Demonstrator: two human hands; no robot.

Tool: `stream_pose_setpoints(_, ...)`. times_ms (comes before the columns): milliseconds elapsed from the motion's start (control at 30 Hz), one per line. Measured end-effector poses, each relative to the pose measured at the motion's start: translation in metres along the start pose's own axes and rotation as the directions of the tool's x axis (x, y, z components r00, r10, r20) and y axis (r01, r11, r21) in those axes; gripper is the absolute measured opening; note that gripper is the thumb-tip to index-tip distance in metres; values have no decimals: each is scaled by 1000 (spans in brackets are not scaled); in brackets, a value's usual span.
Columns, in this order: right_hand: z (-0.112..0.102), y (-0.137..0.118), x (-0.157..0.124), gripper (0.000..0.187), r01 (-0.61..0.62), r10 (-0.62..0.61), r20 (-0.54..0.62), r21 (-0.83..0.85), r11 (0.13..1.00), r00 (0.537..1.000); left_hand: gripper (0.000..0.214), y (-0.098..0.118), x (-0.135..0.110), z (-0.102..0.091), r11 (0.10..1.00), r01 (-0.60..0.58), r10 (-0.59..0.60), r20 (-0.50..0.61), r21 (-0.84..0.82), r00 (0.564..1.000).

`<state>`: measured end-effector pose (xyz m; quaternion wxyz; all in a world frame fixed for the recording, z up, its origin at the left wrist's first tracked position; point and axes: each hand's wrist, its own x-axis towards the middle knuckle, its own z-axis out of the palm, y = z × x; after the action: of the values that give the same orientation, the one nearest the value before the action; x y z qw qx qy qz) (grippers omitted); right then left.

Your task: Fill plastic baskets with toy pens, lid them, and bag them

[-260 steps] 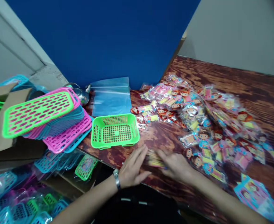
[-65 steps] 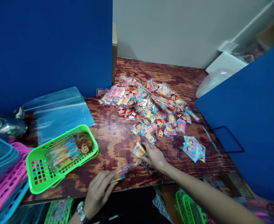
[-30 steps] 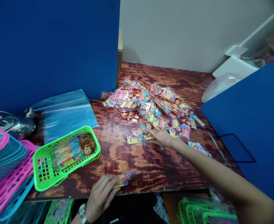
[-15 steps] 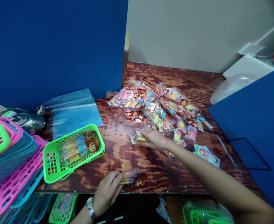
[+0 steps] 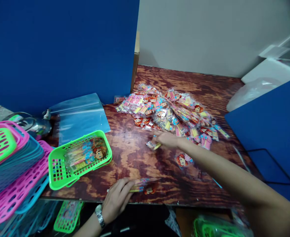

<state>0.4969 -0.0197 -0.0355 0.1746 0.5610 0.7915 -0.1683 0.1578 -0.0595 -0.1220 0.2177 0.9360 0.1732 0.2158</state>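
Observation:
My left hand (image 5: 118, 197), with a watch on its wrist, is closed round several clear packets (image 5: 141, 186) near the table's front edge; they hold pink and yellow sticks and a cartoon-girl head. My right hand (image 5: 168, 140) is at the near edge of a heap of similar packets (image 5: 174, 115). Its fingers are closed on a small packet with a yellow stick (image 5: 157, 145). Another cartoon-girl packet (image 5: 182, 160) lies below my right wrist. At left, a green basket (image 5: 57, 179) holds several bagged packets (image 5: 87, 154).
Stacked pink, blue and green baskets (image 5: 18, 171) crowd the left edge. Behind the green basket lies a clear plastic bag (image 5: 85, 115). Blue panels (image 5: 61, 49) border the wooden table (image 5: 125, 148). More green baskets (image 5: 68, 217) are below the table's edge.
My right hand has moved slightly right and away from me, at the heap. My left hand keeps its packets in place. The colourful cards at right are now mostly behind my forearm.

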Motion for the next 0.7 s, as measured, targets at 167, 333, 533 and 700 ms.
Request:
stream_pose_setpoints(167,21,6,8,38,11,-15,-27,-125,992,1000,32,3,5,2,1000,-2,2,-30,-5,1000)
stream_pose_setpoints(333,10,-34,1,38,-48,39,-100,-89,995,994,31,8,9,2,999,15,-16,-32,-30,999)
stream_pose_setpoints(533,-6,-74,-3,69,-55,63,-139,56,997,988,29,10,12,0,995,37,-42,-52,-95,998)
stream_pose_setpoints(700,9,-36,-59,34,-128,128,-129,6,992,983,29,5,2,10,998,1,-7,-87,-63,996)
